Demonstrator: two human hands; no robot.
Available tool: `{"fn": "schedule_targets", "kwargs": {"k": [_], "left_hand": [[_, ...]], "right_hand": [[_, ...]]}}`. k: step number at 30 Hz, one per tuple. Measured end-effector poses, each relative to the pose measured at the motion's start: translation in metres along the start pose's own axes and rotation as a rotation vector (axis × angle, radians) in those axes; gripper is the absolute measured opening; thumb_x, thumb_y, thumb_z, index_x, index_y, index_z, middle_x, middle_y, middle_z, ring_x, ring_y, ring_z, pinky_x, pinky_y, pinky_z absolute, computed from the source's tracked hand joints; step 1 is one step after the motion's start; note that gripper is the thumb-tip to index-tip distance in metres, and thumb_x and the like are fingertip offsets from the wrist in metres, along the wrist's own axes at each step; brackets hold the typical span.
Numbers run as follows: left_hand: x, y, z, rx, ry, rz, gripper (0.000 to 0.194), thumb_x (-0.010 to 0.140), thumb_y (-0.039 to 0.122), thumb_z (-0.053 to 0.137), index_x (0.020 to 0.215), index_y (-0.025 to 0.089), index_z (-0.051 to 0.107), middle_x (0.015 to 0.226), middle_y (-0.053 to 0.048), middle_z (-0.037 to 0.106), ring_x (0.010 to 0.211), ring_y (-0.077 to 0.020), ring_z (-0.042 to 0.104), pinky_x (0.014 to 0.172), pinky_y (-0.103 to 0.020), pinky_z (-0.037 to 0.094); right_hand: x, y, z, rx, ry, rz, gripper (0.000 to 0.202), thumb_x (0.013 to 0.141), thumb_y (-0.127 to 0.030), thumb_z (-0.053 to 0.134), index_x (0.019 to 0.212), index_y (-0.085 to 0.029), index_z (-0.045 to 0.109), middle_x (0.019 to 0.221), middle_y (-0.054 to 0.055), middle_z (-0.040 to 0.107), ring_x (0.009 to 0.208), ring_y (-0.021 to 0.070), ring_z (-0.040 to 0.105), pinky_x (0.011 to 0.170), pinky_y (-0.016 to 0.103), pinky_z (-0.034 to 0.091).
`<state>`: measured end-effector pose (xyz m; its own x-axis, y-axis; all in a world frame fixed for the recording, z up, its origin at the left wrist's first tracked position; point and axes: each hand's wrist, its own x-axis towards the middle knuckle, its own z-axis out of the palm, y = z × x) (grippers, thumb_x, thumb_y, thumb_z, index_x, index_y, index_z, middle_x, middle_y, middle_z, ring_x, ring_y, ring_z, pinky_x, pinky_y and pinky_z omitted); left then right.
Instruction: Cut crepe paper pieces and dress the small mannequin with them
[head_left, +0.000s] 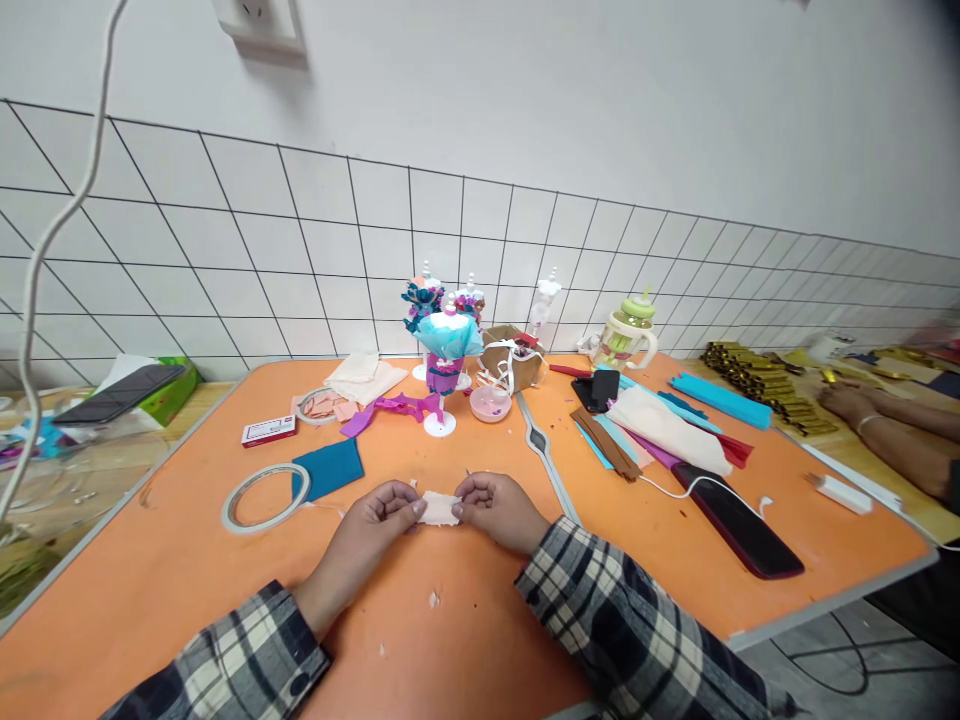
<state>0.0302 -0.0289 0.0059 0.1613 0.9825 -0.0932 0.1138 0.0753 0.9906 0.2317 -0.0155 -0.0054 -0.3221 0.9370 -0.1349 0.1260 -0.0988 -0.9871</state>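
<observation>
Between my two hands a small piece of pale pinkish-white paper (439,509) is stretched flat just above the orange table (420,650). My left hand (382,525) pinches its left end between thumb and fingers. At the right end, my right hand (504,510) pinches it the same way. Left of my hands lie a roll of white tape (238,512) and a blue paper square (334,468). Beyond them stands a small dress form (442,375) in purple and light blue paper, with a purple paper strip (397,405) beside its base.
Farther back are a brown box (496,360), a pink dish (490,408) and a green-lidded bottle (628,335). On the right lie folded coloured papers (667,425) and a dark phone (739,520) with a white cable. Another person's hands (851,405) rest at far right.
</observation>
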Motion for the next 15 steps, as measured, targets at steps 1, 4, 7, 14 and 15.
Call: {"fn": "schedule_targets", "kwargs": {"k": [1, 4, 7, 14, 15], "left_hand": [[0.001, 0.0, -0.001, 0.021, 0.011, 0.008, 0.029, 0.072, 0.043, 0.071, 0.079, 0.017, 0.062, 0.064, 0.003, 0.059, 0.06, -0.0133, 0.053, 0.058, -0.022, 0.039], [0.006, -0.002, -0.006, 0.125, 0.031, 0.031, 0.03, 0.074, 0.045, 0.068, 0.08, 0.016, 0.064, 0.067, 0.001, 0.06, 0.063, -0.0148, 0.055, 0.059, -0.023, 0.04], [0.008, -0.006, -0.01, 0.308, -0.005, 0.076, 0.025, 0.077, 0.042, 0.063, 0.079, 0.017, 0.064, 0.066, 0.001, 0.061, 0.064, -0.0161, 0.056, 0.06, -0.024, 0.041], [0.009, -0.01, -0.013, 0.672, -0.173, 0.228, 0.013, 0.082, 0.028, 0.054, 0.08, 0.021, 0.065, 0.074, 0.0, 0.069, 0.07, -0.0178, 0.062, 0.065, -0.026, 0.043], [0.009, -0.01, -0.014, 0.691, -0.17, 0.231, 0.013, 0.082, 0.028, 0.054, 0.08, 0.021, 0.065, 0.074, 0.0, 0.069, 0.07, -0.0179, 0.062, 0.065, -0.026, 0.043]], "right_hand": [[0.0, 0.0, 0.0, -0.01, -0.001, 0.007, 0.02, 0.071, -0.026, 0.069, 0.085, -0.015, 0.059, 0.065, -0.003, 0.06, 0.061, 0.0107, 0.057, 0.06, 0.022, 0.041], [-0.003, 0.0, 0.0, -0.099, -0.028, 0.008, 0.023, 0.075, -0.025, 0.065, 0.095, -0.017, 0.058, 0.068, -0.003, 0.065, 0.061, 0.0117, 0.059, 0.061, 0.023, 0.042], [-0.008, -0.003, 0.001, -0.416, 0.08, -0.128, 0.028, 0.075, -0.028, 0.067, 0.101, -0.018, 0.059, 0.076, -0.001, 0.065, 0.068, 0.0135, 0.058, 0.065, 0.026, 0.041], [-0.016, -0.002, 0.011, -0.953, -0.121, -0.567, 0.018, 0.082, -0.023, 0.062, 0.099, -0.024, 0.07, 0.099, 0.001, 0.068, 0.093, 0.0177, 0.053, 0.085, 0.03, 0.04], [-0.016, -0.001, 0.012, -0.996, -0.162, -0.567, 0.021, 0.083, -0.023, 0.061, 0.102, -0.025, 0.069, 0.101, 0.001, 0.068, 0.093, 0.0183, 0.053, 0.083, 0.03, 0.04]]}}
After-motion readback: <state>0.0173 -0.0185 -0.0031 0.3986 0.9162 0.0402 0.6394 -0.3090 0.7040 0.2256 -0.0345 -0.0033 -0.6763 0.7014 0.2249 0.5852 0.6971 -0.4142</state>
